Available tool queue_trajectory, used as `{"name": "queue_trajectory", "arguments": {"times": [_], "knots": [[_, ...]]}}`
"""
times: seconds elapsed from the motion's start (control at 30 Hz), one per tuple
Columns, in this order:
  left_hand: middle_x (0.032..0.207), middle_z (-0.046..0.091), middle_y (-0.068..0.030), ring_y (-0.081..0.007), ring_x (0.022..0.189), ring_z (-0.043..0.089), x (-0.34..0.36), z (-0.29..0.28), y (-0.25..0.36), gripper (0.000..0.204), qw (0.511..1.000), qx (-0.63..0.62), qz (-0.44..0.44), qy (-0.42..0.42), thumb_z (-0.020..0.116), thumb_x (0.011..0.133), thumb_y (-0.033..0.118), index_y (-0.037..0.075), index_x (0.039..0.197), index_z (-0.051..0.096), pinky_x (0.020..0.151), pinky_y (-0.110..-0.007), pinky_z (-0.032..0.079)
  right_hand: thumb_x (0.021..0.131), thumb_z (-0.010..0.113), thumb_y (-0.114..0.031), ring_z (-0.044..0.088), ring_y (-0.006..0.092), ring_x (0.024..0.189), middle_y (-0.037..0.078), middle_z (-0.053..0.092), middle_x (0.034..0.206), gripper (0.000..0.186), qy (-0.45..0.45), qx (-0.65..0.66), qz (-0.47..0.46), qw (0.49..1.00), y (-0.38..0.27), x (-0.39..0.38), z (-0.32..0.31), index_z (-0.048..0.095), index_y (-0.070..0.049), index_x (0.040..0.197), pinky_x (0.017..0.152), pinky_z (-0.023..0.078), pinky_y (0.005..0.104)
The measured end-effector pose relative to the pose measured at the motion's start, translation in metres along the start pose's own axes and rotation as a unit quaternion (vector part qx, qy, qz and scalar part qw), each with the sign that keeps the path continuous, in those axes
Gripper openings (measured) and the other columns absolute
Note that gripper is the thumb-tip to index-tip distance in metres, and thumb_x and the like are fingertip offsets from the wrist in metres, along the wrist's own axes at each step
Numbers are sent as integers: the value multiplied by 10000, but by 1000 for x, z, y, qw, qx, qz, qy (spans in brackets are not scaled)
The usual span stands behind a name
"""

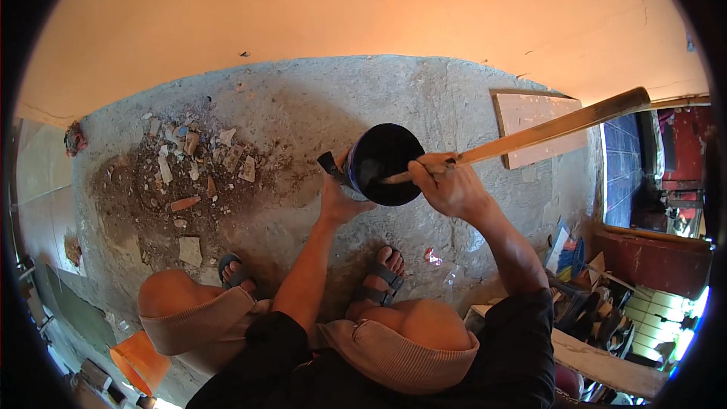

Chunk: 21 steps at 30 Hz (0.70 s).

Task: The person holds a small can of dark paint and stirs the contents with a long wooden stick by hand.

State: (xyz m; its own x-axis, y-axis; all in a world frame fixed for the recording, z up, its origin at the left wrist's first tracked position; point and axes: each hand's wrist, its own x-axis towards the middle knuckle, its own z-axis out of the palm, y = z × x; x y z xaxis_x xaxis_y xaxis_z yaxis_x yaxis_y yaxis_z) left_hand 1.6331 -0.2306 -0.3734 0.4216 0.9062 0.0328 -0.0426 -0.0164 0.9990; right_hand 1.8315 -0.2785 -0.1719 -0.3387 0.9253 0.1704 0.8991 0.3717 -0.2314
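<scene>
A round black container [376, 153], open at the top, is held in front of me over the concrete floor. My left hand [338, 195] is wrapped round its near left side, its fingers partly hidden behind it. A short black piece [327, 163] sticks out beside that hand; I cannot tell whether it belongs to the container. My right hand [448, 185] is closed round a long wooden stick [553, 130] near its thin end. That end reaches into the container, while the thick, dark-tipped end points up to the right. What lies inside the container is too dark to make out.
Broken tile and rubble [189, 163] lie on the floor at left. A flat tan board [538, 125] rests by the orange wall [363, 7]. At lower left stands an orange bucket [141, 362]. Piled clutter [598, 310] and a dark red box [651, 261] are at right.
</scene>
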Motion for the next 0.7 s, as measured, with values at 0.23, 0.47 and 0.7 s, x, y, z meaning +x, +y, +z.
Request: {"name": "queue_trajectory", "arguments": {"times": [0.23, 0.47, 0.7], "knots": [[1341, 551, -107, -244, 1258, 548, -2, -4, 5, 1116, 1000, 6, 10, 10, 956, 482, 77, 89, 1448, 396, 1044, -386, 457, 943, 573, -84, 608, 310, 644, 135, 584, 744, 112, 13, 54, -26, 998, 20, 19, 4, 622, 14, 921, 548, 492, 432], [1386, 528, -96, -225, 1267, 536, -1, -5, 9, 1148, 998, 32, 46, 23, 979, 465, 98, 70, 1460, 406, 1033, -372, 449, 857, 641, -16, 602, 272, 676, 120, 573, 811, 93, 5, -70, -72, 995, 2, -21, -5, 598, 8, 937, 536, 483, 413], [1379, 539, -101, -229, 1271, 542, -1, -6, 3, 1163, 998, 46, 27, 35, 981, 477, 102, 71, 1476, 385, 1022, -379, 459, 865, 646, -18, 602, 260, 636, 101, 591, 794, 74, 10, -29, 4, 1000, 16, -1, 4, 600, -29, 922, 514, 486, 406]]}}
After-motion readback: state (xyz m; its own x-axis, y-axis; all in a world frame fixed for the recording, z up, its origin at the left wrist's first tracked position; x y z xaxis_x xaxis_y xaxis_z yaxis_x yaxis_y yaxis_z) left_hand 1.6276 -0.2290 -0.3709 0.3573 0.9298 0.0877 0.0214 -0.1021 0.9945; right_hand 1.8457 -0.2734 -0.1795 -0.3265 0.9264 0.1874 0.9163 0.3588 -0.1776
